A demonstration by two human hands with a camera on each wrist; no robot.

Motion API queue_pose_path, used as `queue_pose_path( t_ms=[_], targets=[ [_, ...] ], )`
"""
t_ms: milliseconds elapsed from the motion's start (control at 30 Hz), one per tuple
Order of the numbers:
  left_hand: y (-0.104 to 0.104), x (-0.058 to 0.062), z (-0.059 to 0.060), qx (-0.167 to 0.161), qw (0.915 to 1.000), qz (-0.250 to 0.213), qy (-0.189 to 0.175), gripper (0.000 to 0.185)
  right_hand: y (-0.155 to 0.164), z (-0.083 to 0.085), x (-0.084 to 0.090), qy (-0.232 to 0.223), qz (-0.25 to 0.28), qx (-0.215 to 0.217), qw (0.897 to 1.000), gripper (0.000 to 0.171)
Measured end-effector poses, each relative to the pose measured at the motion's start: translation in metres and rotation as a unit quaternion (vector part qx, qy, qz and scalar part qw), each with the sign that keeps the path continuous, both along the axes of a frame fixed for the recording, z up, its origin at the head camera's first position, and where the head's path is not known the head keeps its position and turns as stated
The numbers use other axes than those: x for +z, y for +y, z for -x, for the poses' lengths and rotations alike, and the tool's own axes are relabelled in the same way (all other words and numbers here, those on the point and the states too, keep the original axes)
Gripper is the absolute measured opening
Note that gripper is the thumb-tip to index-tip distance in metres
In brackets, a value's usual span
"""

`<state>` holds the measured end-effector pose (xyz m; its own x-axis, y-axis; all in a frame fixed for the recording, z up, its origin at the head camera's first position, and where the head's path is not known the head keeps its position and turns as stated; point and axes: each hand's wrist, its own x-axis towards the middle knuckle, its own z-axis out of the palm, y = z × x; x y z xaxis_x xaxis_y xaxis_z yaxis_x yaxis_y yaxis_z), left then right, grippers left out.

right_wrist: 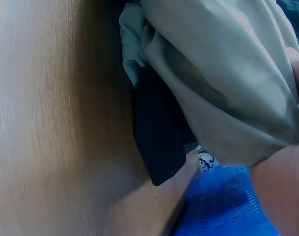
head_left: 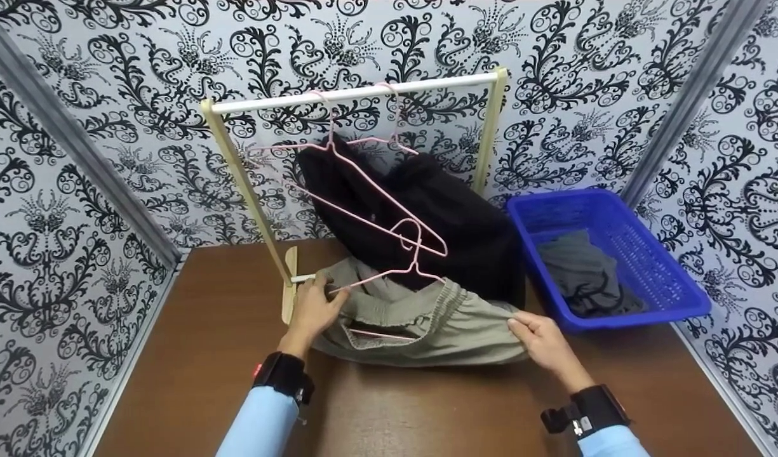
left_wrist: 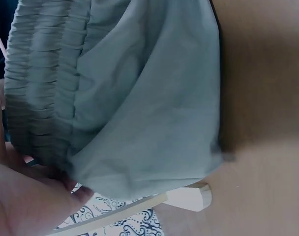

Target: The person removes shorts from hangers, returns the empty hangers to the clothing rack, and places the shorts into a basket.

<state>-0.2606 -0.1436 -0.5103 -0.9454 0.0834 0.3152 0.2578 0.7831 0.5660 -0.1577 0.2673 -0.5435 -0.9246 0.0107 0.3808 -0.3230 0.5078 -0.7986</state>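
Left hand [head_left: 312,311] reaches forward, grip clamped on waistband end of olive-grey elastic-waist shorts [head_left: 427,324] beside foot of cream wooden garment rack [head_left: 357,94]. Right hand [head_left: 541,339], knuckles up, grip pinching opposite waistband end. Shorts lie on brown wooden counter [head_left: 204,355] before rack. Three pink wire hangers [head_left: 389,231]: two on rail, one in shorts. One black garment [head_left: 439,222] under rail. One blue plastic basket [head_left: 655,266] right of rack, grey cloth [head_left: 585,273] inside.

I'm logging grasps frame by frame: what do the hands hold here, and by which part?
Both hold the khaki shorts by the elastic waistband: left hand at its left end, by the pink hanger; right hand at its right end.
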Motion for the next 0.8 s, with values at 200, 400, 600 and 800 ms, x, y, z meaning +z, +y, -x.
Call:
queue_pose_path(
  t_ms=[200,400,600,800],
  targets=[
    [-0.004,-0.012,-0.005,0.018,0.9997,-0.014,0.002,0.047,-0.001,0.007,0.005,0.009,-0.043,0.015,0.999,0.024],
    [-0.011,-0.026,-0.012,0.026,0.9989,-0.030,0.024,0.042,-0.006,0.012,0.012,0.011,-0.091,0.000,0.996,0.013],
    [-0.017,-0.032,-0.015,0.033,0.9980,-0.052,0.015,0.044,-0.013,0.016,0.017,0.007,-0.109,-0.023,0.994,0.014],
    [-0.022,-0.036,-0.022,0.058,0.9964,-0.059,-0.020,0.044,-0.020,0.018,0.022,0.009,-0.110,-0.035,0.993,0.009]
  ],
)
